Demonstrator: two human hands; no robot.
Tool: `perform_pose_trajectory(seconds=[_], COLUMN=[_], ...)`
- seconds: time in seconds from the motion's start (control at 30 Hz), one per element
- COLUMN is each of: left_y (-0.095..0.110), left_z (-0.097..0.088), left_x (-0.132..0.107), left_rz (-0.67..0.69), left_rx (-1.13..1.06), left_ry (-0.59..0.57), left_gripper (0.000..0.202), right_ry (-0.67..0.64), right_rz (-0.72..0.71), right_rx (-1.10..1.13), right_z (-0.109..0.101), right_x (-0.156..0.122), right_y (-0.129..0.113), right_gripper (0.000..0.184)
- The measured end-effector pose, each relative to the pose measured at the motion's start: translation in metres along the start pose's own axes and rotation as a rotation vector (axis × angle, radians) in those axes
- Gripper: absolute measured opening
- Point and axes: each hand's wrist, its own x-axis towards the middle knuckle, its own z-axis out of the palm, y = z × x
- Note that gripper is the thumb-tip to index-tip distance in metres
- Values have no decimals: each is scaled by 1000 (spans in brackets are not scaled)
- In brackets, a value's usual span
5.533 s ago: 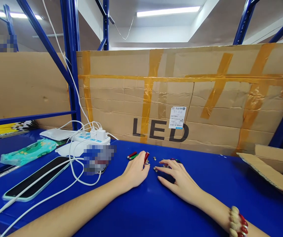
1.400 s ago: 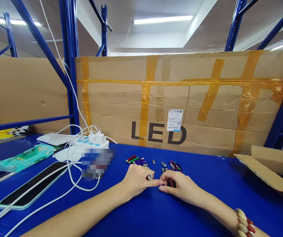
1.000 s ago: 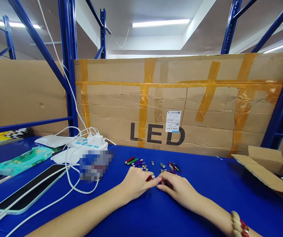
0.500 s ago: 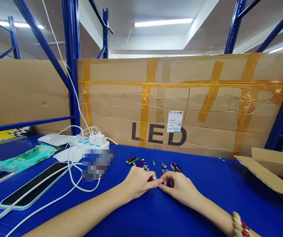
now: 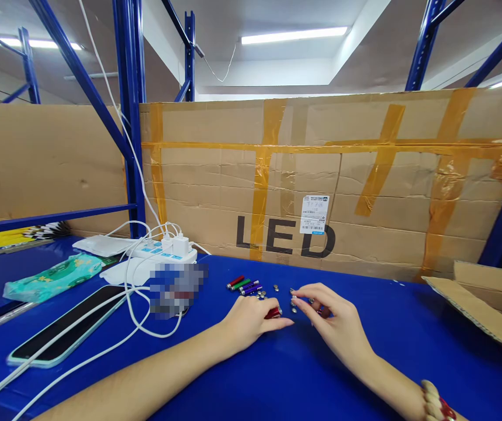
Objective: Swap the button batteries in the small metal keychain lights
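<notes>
My left hand (image 5: 255,320) lies on the blue table with its fingers curled round a short red metal tube (image 5: 273,313), partly hidden by them. Its thumb stretches out to the right. My right hand (image 5: 332,313) is a little way off, thumb and forefinger tips nearly together at a cluster of small round silver button cells (image 5: 293,310). What lies between those tips is too small to make out. More button cells (image 5: 262,294) sit just beyond my left hand, and a single button cell (image 5: 276,287) lies between the groups. Behind the right fingers, shiny coloured pieces (image 5: 317,306) are mostly covered.
Red, green and purple tubes (image 5: 244,285) lie beyond my left hand. To the left are a phone (image 5: 71,324), white cables, a power strip (image 5: 184,252) and a green packet (image 5: 58,278). An open cardboard box (image 5: 483,307) stands right; a large LED carton (image 5: 215,193) walls the back.
My right hand has moved away from the left thumb, forward and to the right, to the button cells. The left hand keeps the red tube, its thumb now free of the right fingers.
</notes>
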Motion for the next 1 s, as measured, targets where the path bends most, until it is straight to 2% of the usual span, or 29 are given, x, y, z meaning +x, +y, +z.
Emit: perform_pose_trajectory(seconds=[0.23, 0.47, 0.83, 1.0], left_y=[3, 2, -2, -1], left_z=[0, 3, 8, 7], left_x=[-1, -2, -3, -3], left_rz=[-5, 27, -14, -2], left_rx=[4, -57, -257, -270], left_ry=[-1, -5, 7, -9], left_gripper=[24, 21, 28, 28], right_ry=[-79, -90, -104, -176], right_rz=[-185, -192, -207, -152], right_rx=[46, 37, 63, 57], right_z=[3, 3, 3, 3], right_x=[-4, -3, -4, -6], right_y=[-5, -5, -8, -8], right_gripper=[17, 17, 19, 22])
